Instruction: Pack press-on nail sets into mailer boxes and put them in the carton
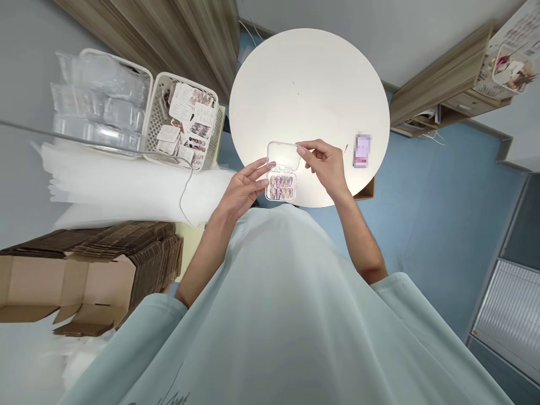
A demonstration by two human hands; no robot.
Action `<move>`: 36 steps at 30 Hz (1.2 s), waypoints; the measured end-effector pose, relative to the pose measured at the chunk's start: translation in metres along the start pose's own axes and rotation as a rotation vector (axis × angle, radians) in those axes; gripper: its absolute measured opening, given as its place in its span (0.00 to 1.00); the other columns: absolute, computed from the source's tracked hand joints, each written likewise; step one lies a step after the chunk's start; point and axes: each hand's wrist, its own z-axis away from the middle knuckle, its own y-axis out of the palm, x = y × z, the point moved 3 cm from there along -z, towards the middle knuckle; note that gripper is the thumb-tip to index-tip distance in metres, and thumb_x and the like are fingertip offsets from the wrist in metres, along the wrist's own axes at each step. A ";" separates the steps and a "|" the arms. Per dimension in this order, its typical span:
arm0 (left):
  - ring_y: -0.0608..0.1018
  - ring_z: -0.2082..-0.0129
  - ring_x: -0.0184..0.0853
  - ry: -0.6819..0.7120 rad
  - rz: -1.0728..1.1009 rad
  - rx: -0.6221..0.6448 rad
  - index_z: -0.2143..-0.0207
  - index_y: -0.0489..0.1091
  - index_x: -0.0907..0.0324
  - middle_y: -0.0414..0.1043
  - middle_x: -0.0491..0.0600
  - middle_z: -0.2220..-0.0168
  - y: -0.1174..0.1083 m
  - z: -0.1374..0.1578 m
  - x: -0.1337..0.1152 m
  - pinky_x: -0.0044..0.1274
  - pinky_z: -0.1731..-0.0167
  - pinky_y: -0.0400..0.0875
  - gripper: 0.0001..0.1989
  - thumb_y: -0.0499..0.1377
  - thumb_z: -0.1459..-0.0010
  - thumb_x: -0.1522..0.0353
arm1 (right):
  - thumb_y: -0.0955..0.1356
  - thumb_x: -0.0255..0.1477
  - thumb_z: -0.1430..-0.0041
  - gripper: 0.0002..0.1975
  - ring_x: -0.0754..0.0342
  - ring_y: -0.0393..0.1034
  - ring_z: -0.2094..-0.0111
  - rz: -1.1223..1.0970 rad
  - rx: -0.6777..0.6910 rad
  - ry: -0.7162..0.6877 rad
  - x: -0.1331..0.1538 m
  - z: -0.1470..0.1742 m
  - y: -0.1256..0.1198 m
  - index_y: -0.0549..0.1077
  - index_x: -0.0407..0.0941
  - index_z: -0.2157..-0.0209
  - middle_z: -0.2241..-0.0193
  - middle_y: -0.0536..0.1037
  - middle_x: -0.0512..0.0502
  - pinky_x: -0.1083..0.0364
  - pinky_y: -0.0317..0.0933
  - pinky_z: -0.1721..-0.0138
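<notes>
- The case (pixel 282 199), clear, is at about 7 o'clock on the round bench (pixel 312 67), by the near edge; whether it rests there or is held just above cannot be told.
- Nails (pixel 279 193) already sit in two rows in its base; any part beneath the left thumb is hidden.
- The lid (pixel 282 153) is tipped back toward 12 o'clock on its hinge, so closure is not yet done.
- Left hand (pixel 239 194), at 9 o'clock of the case: fingers (pixel 255 167) slightly parted, gripping its left side, thumb on the base's edge, fingertips by the lid and hinge.
- Right hand (pixel 329 167), at 2 o'clock: thumb and forefinger pinched together on the lid's upper right corner, the others curled.
- In the way: the left fingertips seem closest to the lid's swing; nothing else is seen between the hands.
- The phone (pixel 361 151), its screen blurred, lies at 4 o'clock on the bench, apart from the right hand.
- Off the bench, from the case: a basket (pixel 154 121) of cards at 10 o'clock, clear packs (pixel 112 76) beyond it, white sheets (pixel 126 194) at 9 with a cord (pixel 182 197) across them, cartons (pixel 157 256) at 8.
</notes>
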 end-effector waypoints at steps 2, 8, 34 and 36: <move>0.78 0.27 0.52 0.019 0.009 -0.005 0.34 0.78 0.52 0.79 0.59 0.30 0.000 -0.003 -0.002 0.34 0.37 0.84 0.37 0.81 0.45 0.65 | 0.75 0.59 0.30 0.24 0.54 0.75 0.62 0.016 0.020 -0.036 0.009 0.013 -0.003 0.87 0.54 0.51 0.53 0.82 0.46 0.52 0.72 0.63; 0.78 0.28 0.52 0.065 0.023 -0.004 0.34 0.78 0.52 0.79 0.59 0.31 0.007 -0.010 -0.009 0.38 0.32 0.80 0.36 0.81 0.43 0.58 | 0.78 0.55 0.33 0.20 0.51 0.75 0.59 0.052 0.038 -0.046 0.013 0.052 -0.004 0.89 0.55 0.53 0.58 0.80 0.46 0.50 0.74 0.61; 0.72 0.23 0.57 0.122 -0.130 -0.001 0.32 0.77 0.49 0.74 0.59 0.27 0.021 -0.007 -0.025 0.41 0.34 0.80 0.37 0.79 0.41 0.53 | 0.82 0.64 0.51 0.33 0.60 0.65 0.78 -0.287 0.057 0.419 -0.007 0.064 0.017 0.79 0.48 0.67 0.67 0.84 0.48 0.56 0.54 0.80; 0.77 0.28 0.57 0.109 -0.214 -0.036 0.32 0.77 0.51 0.77 0.60 0.30 0.018 -0.002 -0.026 0.40 0.38 0.82 0.37 0.77 0.39 0.50 | 0.82 0.64 0.52 0.34 0.60 0.64 0.78 -0.295 0.031 0.421 -0.008 0.062 0.017 0.78 0.48 0.68 0.67 0.84 0.48 0.56 0.54 0.81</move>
